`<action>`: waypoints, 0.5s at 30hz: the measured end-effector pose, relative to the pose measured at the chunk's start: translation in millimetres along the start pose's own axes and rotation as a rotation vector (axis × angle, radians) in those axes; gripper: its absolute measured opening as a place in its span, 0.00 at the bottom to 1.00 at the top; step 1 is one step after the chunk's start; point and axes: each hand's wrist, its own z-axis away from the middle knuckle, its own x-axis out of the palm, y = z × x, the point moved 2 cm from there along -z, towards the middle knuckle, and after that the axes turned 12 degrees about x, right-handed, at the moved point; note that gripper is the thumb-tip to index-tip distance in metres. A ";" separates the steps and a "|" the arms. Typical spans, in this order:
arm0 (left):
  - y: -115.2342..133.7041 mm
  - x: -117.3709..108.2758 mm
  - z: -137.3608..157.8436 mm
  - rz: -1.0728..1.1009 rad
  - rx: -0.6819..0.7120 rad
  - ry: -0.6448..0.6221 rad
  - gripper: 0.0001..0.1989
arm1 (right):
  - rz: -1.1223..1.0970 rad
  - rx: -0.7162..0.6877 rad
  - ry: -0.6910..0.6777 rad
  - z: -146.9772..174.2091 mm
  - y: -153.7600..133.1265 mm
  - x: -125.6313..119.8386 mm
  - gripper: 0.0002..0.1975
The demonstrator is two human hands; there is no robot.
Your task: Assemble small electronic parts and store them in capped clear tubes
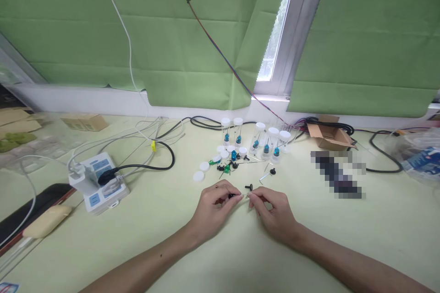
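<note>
My left hand [217,206] is closed in a pinch on a small black part [231,196], mostly covered by the fingers. From it a thin pale rod [244,195] reaches across to my right hand [273,213], whose thumb and fingertips are pinched around its other end. Just beyond the fingertips lies a loose black screw-like piece [249,187]. Farther back is a black knob [272,171] beside a bent metal rod [264,177]. Small green parts [227,169], a blue part [233,155] and several round white caps [198,176] lie scattered behind my left hand.
Several clear tubes with white lids [273,132] and blue pieces inside stand behind the loose parts. A power strip [99,165] with cables is at left. An open cardboard box [330,139], a pixelated dark patch [338,176] and a plastic bag [422,158] are at right.
</note>
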 end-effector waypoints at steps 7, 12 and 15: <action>0.8 -0.6 1.1 -0.002 0.069 0.004 0.07 | 0.015 -0.006 -0.020 1.1 1.5 0.6 0.16; 0.5 -0.8 -0.7 0.032 -0.009 0.019 0.08 | -0.016 -0.032 0.001 0.8 2.4 -0.2 0.10; 1.1 -1.5 -2.5 0.058 -0.069 0.032 0.08 | -0.044 -0.036 0.009 2.1 5.5 0.0 0.08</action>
